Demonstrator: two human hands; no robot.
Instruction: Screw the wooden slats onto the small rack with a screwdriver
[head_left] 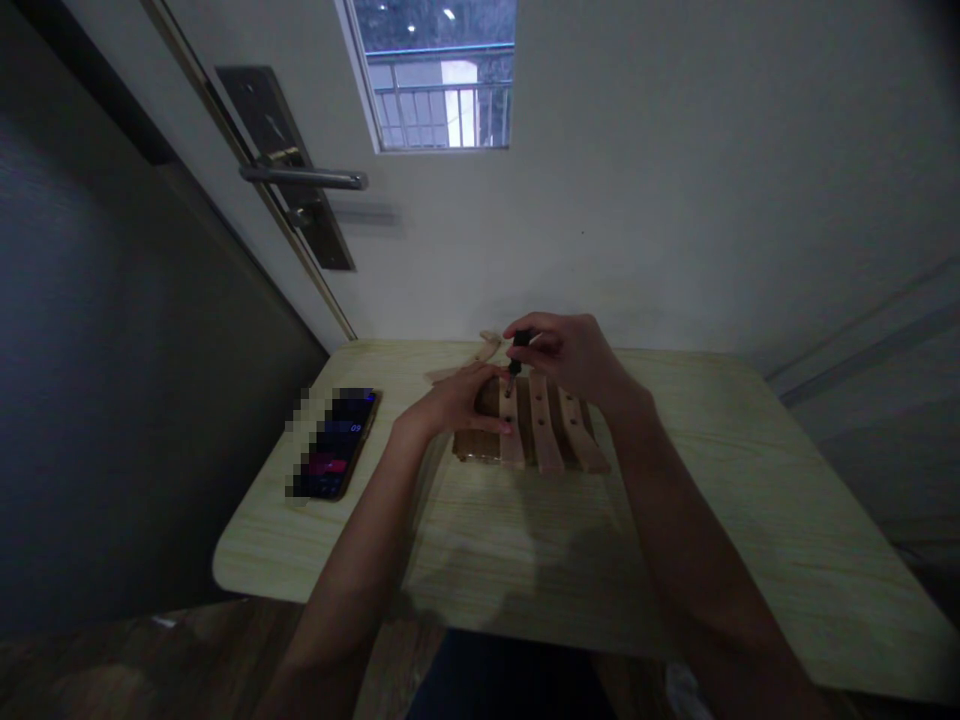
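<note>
Brown board (474,443) on pale table (720,520), three pale slats (548,445) across it, dark dots (541,422) in each. Lit phone (335,446) at left; loose pale strip (487,349) behind left hand (459,394), which hides part of board. Left hand half open, thumb on leftmost slat; right hand (576,352) pinched round black-handled screwdriver (517,352), tip at that slat.

black screwdriver (522,339): near-upright | pale wooden slats (545,438): side by side across brown block (475,443)

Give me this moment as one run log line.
Right hand: holding black-handled tool, tip at leftmost wooden strip on brown block | Left hand: touching that strip | Phone: on table, left
</note>
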